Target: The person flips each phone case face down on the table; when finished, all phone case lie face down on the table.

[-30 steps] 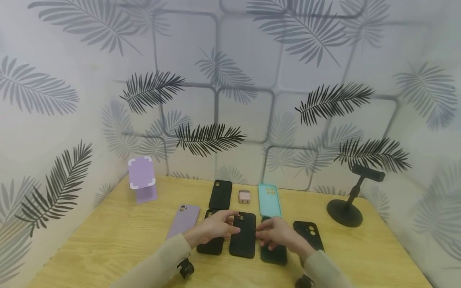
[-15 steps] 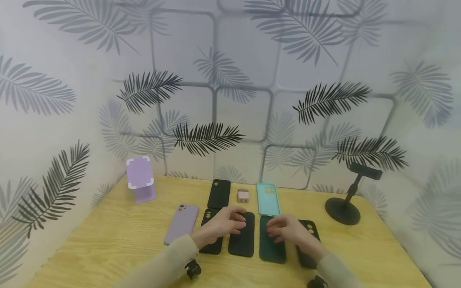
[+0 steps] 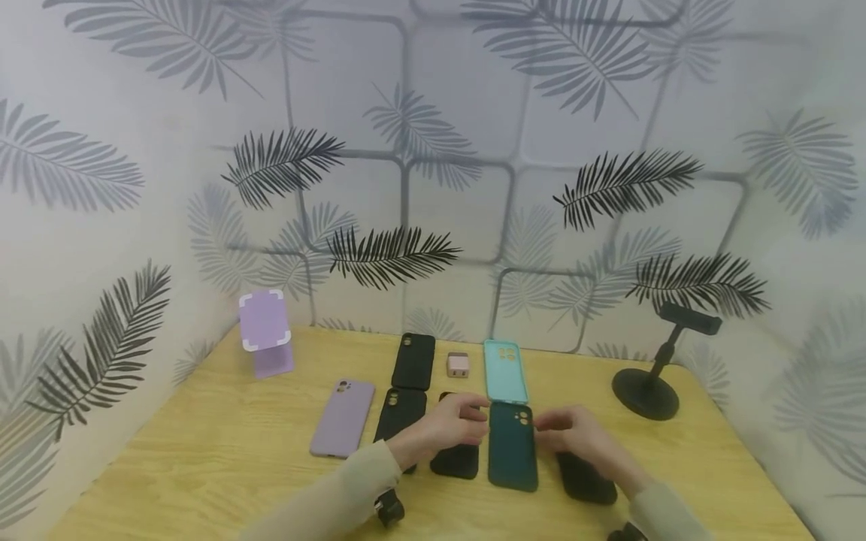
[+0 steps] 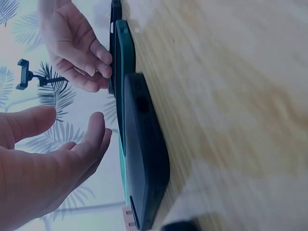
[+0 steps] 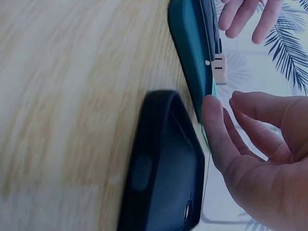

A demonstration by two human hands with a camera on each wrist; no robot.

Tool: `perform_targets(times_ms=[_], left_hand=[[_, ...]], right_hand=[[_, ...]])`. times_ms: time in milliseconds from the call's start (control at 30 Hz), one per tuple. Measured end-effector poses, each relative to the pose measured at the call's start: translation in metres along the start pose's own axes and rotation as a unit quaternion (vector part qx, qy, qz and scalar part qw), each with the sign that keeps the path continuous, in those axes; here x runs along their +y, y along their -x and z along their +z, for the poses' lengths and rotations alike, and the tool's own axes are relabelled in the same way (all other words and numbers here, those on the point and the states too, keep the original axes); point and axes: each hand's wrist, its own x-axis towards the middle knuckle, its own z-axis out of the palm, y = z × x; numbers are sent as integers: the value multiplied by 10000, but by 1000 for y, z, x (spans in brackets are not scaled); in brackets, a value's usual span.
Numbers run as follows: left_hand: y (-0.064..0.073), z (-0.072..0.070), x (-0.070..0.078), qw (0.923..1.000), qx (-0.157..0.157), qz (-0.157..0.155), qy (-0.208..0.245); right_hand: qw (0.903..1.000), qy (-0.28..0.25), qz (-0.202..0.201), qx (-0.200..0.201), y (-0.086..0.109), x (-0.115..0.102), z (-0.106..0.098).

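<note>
Between our two hands, flat on the counter (image 3: 203, 436), lies the dark green phone case (image 3: 512, 454), its camera cutout at the far right corner. Our left hand (image 3: 453, 424) hangs over the middle black case (image 3: 455, 461), just left of the green one, with the fingers loosely curved, thumb well apart, and nothing held. Our right hand (image 3: 583, 437) is at the green case's right edge, its fingers bent gently with a small gap to the thumb; they grip nothing, and we cannot tell whether a fingertip touches that edge.

The step seems to be nudging the green case by its sides. To do it well, we should keep our fingers low against the rims, press lightly and evenly from both sides, and slide rather than lift, since a hard push could turn it askew. We should also watch the right wrist, which passes above the right-hand black case (image 3: 588, 481) and could brush it.

Just beyond the green case's far end sits the turquoise case (image 3: 505, 372), leaving little room to push forward. The pink charger (image 3: 458, 365) is left of that, with the rear black case (image 3: 414, 362) next. Farther out are the lilac case (image 3: 343, 418), the purple stand (image 3: 264, 321) and the black stand (image 3: 648, 396).
</note>
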Motion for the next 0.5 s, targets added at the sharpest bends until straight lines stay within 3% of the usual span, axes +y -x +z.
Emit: perform_targets(times_ms=[233,500], left_hand=[[-5,11,-1,9999,-6,-78,-63],[-6,18,-3,9987,21,-219,-456]], right_hand=[[9997,-28,-12,-258,8,0,-7],[9982,-224,222,-514,9,-2,-4]])
